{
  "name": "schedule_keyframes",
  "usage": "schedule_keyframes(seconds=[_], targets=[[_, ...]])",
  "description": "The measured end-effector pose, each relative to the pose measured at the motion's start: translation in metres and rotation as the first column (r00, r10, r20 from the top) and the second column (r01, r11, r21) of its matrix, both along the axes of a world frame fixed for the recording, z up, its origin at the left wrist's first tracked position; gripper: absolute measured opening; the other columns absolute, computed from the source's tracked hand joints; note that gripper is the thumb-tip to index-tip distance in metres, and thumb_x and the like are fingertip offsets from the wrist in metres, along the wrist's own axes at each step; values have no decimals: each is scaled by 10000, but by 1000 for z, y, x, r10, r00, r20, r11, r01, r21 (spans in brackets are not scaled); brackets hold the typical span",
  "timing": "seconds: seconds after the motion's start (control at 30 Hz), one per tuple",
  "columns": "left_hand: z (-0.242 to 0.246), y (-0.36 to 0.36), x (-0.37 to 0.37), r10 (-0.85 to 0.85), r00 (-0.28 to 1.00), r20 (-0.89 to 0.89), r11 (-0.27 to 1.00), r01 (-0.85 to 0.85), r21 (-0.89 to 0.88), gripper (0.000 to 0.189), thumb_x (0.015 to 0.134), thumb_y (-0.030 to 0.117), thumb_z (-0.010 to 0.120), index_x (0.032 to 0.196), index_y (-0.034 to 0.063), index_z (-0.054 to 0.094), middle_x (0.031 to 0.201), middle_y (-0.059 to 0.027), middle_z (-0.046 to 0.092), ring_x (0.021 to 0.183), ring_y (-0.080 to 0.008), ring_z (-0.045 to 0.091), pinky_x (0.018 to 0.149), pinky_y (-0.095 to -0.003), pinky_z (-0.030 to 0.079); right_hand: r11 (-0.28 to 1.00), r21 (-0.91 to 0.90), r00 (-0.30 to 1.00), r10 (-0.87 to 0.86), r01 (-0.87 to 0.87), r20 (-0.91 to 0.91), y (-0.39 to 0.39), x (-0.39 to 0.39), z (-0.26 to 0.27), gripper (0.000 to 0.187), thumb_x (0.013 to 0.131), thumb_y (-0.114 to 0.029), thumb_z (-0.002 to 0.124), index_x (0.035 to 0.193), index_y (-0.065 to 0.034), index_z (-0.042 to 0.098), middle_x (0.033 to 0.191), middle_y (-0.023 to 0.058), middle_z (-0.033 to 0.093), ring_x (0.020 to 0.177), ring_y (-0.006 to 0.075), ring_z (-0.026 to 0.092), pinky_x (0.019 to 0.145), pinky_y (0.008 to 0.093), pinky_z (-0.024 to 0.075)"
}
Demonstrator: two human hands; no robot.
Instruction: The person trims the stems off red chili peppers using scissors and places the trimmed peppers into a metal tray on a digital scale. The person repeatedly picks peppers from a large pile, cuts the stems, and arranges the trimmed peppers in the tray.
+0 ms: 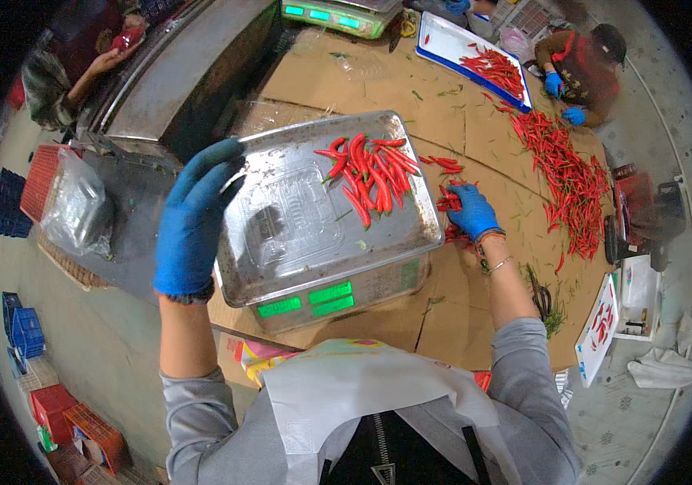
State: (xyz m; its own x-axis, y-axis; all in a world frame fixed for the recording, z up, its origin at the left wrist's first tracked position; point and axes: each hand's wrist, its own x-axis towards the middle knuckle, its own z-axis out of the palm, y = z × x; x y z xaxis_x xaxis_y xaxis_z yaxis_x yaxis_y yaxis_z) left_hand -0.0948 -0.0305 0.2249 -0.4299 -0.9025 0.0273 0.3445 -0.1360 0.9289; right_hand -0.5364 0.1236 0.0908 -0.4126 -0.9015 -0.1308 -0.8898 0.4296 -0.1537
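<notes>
In front of me a metal tray [297, 273] rests on a digital scale [406, 276] with lit green displays. Toward the tray's far right lies a loose heap of red chili peppers [376, 176]. Beside them is a clear plastic clamshell container [294, 212]. My left hand [191, 224], in a blue glove, is raised at the tray's left rim with its fingers apart; whether it touches the rim is hard to tell. Just right of the tray, my gloved right hand [472, 212] grips a few red chilies [448, 200], with more chilies under and beyond it.
A long chili pile [564, 182] covers the cardboard-topped table's right side, near scissors [541, 297]. A white-and-blue tray [443, 36] holds more chilies. One co-worker [588, 79] in blue gloves sits there. Another person's hand [115, 57] shows beyond a metal machine [182, 66]. A second scale [340, 18] stands behind.
</notes>
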Motion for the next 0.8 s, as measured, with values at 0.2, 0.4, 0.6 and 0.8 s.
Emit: schedule_keyframes(seconds=[0.2,0.4,0.6,0.8], targets=[[-31,15,61,319,946,53,947,-320,-1,320,950,147,493,1230,2,549,1224,-106,582,1144,-207,546,973,-327,425,993,-110,998,-40,45,41,6,-6,2,395,771,-192,650,1161,-151,604,1177,148,585,1039,343,586,879,395,482],[-75,20,98,485,858,169,871,-492,-1,296,943,157,510,1193,13,576,1209,-98,593,1119,-207,556,964,-336,422,981,-159,993,-107,115,56,12,-24,20,419,775,-188,654,1179,-95,596,1144,172,606,1016,328,609,871,380,488],[-149,23,125,601,678,423,779,-615,-122,258,932,109,515,1149,-5,595,1171,-100,606,1052,-192,557,933,-330,430,937,-264,959,-171,229,226,11,-35,60,379,787,-171,635,1154,-81,601,1097,188,625,981,338,622,838,392,496],[-196,37,147,755,238,610,653,-349,-672,146,895,57,512,950,-7,631,943,-128,628,898,-248,589,842,-364,449,889,-436,940,20,138,340,-19,23,131,388,798,-91,626,1185,-80,595,1079,152,639,958,232,631,846,328,485]])
